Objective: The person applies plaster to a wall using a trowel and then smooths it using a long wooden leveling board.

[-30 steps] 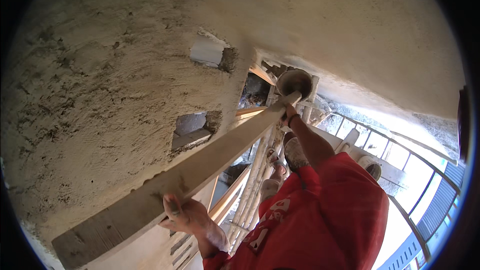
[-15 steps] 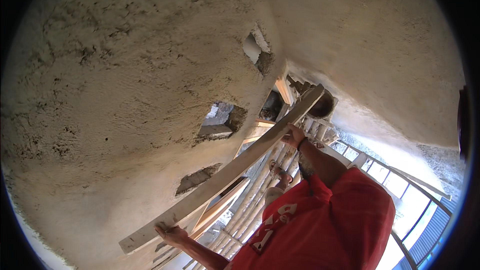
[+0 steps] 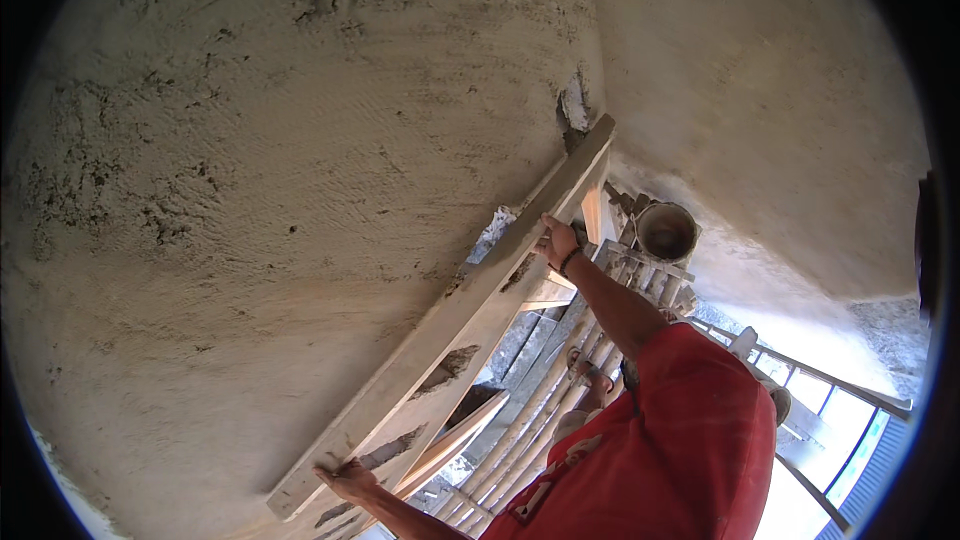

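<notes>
A long, straight wooden plank (image 3: 440, 332) lies along the rough plastered wall (image 3: 250, 270), slanting from lower left to upper right. My left hand (image 3: 347, 480) grips its lower edge near the near end, thumb on the face. Farther up, my right hand (image 3: 560, 243), with a dark bracelet on the wrist, holds the same edge. Fingers of both hands are partly hidden behind the wood. The plank partly covers a gap (image 3: 490, 233) in the wall, and its far end is close to another opening (image 3: 574, 105) near the corner.
A round bucket (image 3: 668, 230) stands by the corner beyond my right hand. Below are bamboo poles (image 3: 540, 400) forming a platform, with my foot (image 3: 588, 368) on them. A railing (image 3: 830, 375) curves at the right. Light timber boards (image 3: 455, 450) sit under the wall.
Both hands have shifted the plank up and toward the wall; it now covers part of the middle gap. My right hand has moved up and left. The view has shifted too.
</notes>
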### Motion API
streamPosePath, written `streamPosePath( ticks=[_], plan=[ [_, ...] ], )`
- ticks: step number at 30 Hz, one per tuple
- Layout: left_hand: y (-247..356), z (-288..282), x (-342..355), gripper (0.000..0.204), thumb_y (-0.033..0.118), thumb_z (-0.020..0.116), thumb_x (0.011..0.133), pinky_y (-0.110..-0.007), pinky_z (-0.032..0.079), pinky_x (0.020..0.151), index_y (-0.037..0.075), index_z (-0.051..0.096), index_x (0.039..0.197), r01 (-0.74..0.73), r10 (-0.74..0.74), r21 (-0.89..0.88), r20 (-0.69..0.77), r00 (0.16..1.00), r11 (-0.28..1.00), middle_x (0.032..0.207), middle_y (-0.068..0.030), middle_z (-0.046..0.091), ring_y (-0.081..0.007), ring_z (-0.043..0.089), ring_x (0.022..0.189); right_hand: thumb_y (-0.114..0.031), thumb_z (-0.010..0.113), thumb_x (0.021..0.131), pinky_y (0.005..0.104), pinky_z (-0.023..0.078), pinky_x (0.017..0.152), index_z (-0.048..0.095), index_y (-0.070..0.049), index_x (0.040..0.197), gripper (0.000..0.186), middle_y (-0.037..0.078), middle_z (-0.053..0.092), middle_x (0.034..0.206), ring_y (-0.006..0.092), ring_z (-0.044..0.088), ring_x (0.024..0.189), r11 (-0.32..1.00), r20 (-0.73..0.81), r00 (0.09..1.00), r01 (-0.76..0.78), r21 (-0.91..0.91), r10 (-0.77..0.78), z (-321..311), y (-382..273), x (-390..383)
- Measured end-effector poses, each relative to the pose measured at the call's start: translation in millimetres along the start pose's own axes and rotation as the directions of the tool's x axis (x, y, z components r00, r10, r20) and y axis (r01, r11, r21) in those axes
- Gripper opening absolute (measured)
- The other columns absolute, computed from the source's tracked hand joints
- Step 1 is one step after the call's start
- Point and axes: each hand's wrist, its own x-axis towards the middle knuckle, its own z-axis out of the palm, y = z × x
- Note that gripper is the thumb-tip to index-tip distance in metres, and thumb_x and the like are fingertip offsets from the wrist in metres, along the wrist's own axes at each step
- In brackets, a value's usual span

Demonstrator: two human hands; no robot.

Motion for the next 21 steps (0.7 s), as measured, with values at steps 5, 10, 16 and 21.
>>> streamPosePath(
  ticks=[5,10,16,21],
  plan=[
    [-1,2,12,0.053,0.039,0.052,0.090,-0.037,0.040,0.092,0.004,0.041,0.129,-0.067,0.066,0.045,0.026,0.997,0.997,0.129,-0.0108,0.046,-0.0253,0.047,0.114,-0.031,0.055,0.087,0.0495,0.047,0.084,0.049,-0.005,0.113,0.037,0.013,0.055,0.106,0.0315,0.057,0.097,0.995,-0.007,0.996,0.086,-0.052,-0.087,37,-13,1],
    [0,-6,22,0.049,0.035,0.052,0.090,-0.036,0.041,0.091,0.001,0.044,0.125,-0.032,0.032,-0.002,0.017,0.999,0.999,0.126,-0.0112,0.049,-0.0252,0.049,0.112,-0.030,0.055,0.086,0.0450,0.051,0.077,0.049,-0.005,0.109,0.035,0.012,0.057,0.103,0.0287,0.059,0.090,0.976,0.010,0.979,0.203,-0.074,-0.202,63,-27,-16],
    [13,-5,26,0.046,0.034,0.052,0.090,-0.036,0.045,0.085,0.001,0.047,0.122,-0.059,0.059,-0.013,-0.006,0.998,0.998,0.120,-0.0116,0.053,-0.0250,0.053,0.107,-0.026,0.059,0.082,0.0397,0.056,0.066,0.050,-0.005,0.104,0.032,0.012,0.059,0.094,0.0247,0.063,0.080,0.917,0.054,0.926,0.377,-0.128,-0.373,104,-52,-38],
    [23,-1,29,0.043,0.032,0.052,0.090,-0.036,0.046,0.082,0.001,0.049,0.120,-0.103,0.102,-0.003,-0.070,0.992,0.995,0.117,-0.0118,0.055,-0.0252,0.055,0.104,-0.025,0.058,0.082,0.0388,0.058,0.062,0.050,-0.003,0.103,0.032,0.013,0.061,0.090,0.0244,0.065,0.074,0.925,0.068,0.930,0.367,-0.095,-0.362,126,-62,-56]
  ],
)
